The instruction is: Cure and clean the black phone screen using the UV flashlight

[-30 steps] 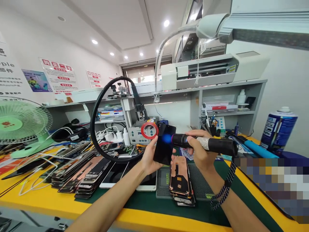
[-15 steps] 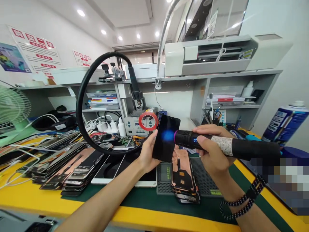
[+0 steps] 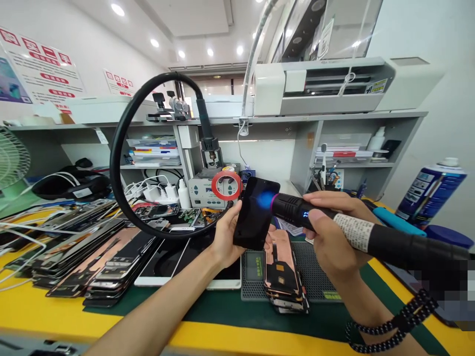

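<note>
**Torch (image 3: 354, 231) lights phone (image 3: 255, 220)**

Near the front edge of the bench (image 3: 215, 340), a panel stack (image 3: 282, 277) lies on a grey mat (image 3: 317, 277), with tablets (image 3: 165, 264) and more stacks (image 3: 107, 274) to its left. The right hand (image 3: 337, 247) grips the torch, its head just beside the phone. The left hand (image 3: 227, 240) grasps the phone, tilted above the bench. Toward the back edge stands a grey station (image 3: 206, 190).

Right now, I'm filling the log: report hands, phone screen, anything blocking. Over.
Left hand holds dark phone screen. Right hand holds black flashlight. Blue glow on screen. Nothing visible between flashlight and screen.
</note>
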{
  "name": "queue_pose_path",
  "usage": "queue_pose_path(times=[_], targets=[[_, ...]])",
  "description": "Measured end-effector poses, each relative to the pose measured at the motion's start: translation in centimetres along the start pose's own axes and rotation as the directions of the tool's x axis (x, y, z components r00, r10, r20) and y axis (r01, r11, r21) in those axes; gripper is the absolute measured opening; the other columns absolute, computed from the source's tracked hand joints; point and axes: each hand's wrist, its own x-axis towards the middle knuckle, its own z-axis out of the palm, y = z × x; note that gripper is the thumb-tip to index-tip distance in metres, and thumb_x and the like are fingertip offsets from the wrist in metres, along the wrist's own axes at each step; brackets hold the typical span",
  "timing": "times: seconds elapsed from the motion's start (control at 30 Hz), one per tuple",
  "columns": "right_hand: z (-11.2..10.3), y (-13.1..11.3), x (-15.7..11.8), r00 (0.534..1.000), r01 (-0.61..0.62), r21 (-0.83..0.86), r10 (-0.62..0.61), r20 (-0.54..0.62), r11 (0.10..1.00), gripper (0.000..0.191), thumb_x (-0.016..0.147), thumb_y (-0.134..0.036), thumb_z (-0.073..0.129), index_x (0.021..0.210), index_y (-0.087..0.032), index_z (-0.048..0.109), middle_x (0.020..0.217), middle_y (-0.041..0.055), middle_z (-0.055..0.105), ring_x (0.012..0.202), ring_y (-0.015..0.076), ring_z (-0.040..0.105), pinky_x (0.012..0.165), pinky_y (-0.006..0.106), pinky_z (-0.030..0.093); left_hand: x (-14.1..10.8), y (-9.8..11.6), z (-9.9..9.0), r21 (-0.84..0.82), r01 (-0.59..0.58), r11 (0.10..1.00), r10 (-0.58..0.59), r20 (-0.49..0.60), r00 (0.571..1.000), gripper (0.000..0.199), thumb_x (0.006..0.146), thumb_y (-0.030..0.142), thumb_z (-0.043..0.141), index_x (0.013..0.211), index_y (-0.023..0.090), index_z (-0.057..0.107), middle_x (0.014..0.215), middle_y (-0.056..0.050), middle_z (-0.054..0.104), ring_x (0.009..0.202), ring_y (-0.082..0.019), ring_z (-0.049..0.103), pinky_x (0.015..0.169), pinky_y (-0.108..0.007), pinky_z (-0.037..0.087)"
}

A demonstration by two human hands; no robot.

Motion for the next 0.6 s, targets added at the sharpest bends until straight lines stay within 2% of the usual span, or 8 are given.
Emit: queue_pose_path(times=[0.1,0.17,0.23,0.43,0.6], targets=[[-0.2,0.0,0.4,0.992,-0.113,0.018,0.113,-0.063,0.993,0.005,0.079,-0.023,0.065,0.077,-0.021,0.069,0.087,0.0060,0.069,0.072,0.0206,0.066,0.063,0.037,0.056,-0.1,0.1,0.2,0.043,0.005,0.999,-0.006,0.037,0.999,0.066,0.094,0.059,0.042,0.105,0.003,0.073,0.100,-0.023,0.073,0.084,-0.034,0.071,0.075,-0.044,0.056],[-0.4,0.0,0.6,0.976,-0.183,0.062,0.189,-0.105,0.981,0.006,0.077,-0.022,0.065,0.076,-0.018,0.070,0.089,0.0065,0.069,0.052,0.0137,0.058,0.045,0.031,0.048,-0.1,0.1,0.3,0.062,0.009,0.998,-0.010,0.029,1.000,0.066,0.095,0.058,0.041,0.104,0.002,0.073,0.101,-0.023,0.073,0.082,-0.033,0.071,0.075,-0.044,0.056],[-0.4,0.1,0.7,0.960,-0.224,0.112,0.239,-0.148,0.968,0.006,0.075,-0.020,0.065,0.075,-0.017,0.070,0.089,0.0062,0.069,0.039,0.0085,0.047,0.035,0.028,0.038,-0.1,0.0,0.3,0.061,0.019,0.998,-0.020,0.015,1.000,0.065,0.095,0.058,0.041,0.106,0.001,0.073,0.102,-0.023,0.073,0.081,-0.032,0.071,0.076,-0.044,0.056],[-0.5,0.0,1.2,0.933,-0.305,0.196,0.333,-0.135,0.932,0.009,0.073,-0.020,0.063,0.074,-0.016,0.071,0.084,0.0050,0.068,0.035,0.0073,0.045,0.031,0.026,0.038,-0.1,-0.3,-0.1,0.049,0.033,0.998,-0.033,0.003,0.999,0.063,0.095,0.057,0.043,0.114,0.004,0.071,0.100,-0.021,0.074,0.077,-0.029,0.071,0.075,-0.041,0.055],[-0.5,-0.4,1.4,0.936,-0.291,0.243,0.328,-0.130,0.925,0.010,0.071,-0.019,0.064,0.073,-0.015,0.072,0.083,0.0058,0.068,0.033,0.0086,0.045,0.030,0.029,0.039,-0.1,-0.4,0.0,0.070,0.035,0.997,-0.033,-0.026,0.999,0.060,0.094,0.056,0.046,0.112,0.005,0.072,0.099,-0.020,0.075,0.075,-0.029,0.071,0.072,-0.039,0.055]])
